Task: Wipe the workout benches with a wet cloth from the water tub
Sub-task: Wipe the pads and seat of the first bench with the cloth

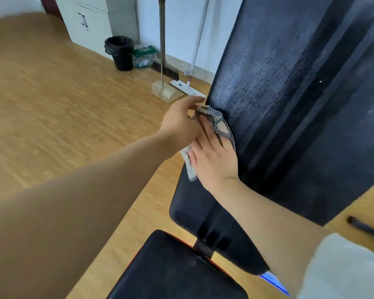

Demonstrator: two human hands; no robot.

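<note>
A bare left forearm fills the lower left and reaches forward to the left hand (179, 124). Its fingertips meet the upper corner of a black-and-white checked cloth with a pale grey underside (221, 126). They are blurred, so I cannot tell whether they pinch the cloth or only touch it.

Just right of the left hand, the right hand (214, 156), its arm in a white sleeve, lies flat with fingers spread. It presses the cloth against the left edge of a tall black padded bench backrest (289, 83). The cloth is sandwiched between the palm and the pad, and its lower end hangs out below the little finger.

Below both hands, nearer the viewer, sits a black seat pad with an orange edge (173, 270).

Beyond the left hand, on the light wooden floor (52, 93), stand a broom with a beige dustpan (163, 70) and a white flat mop (187, 86). A black lined waste bin (121, 52) stands further left.
</note>
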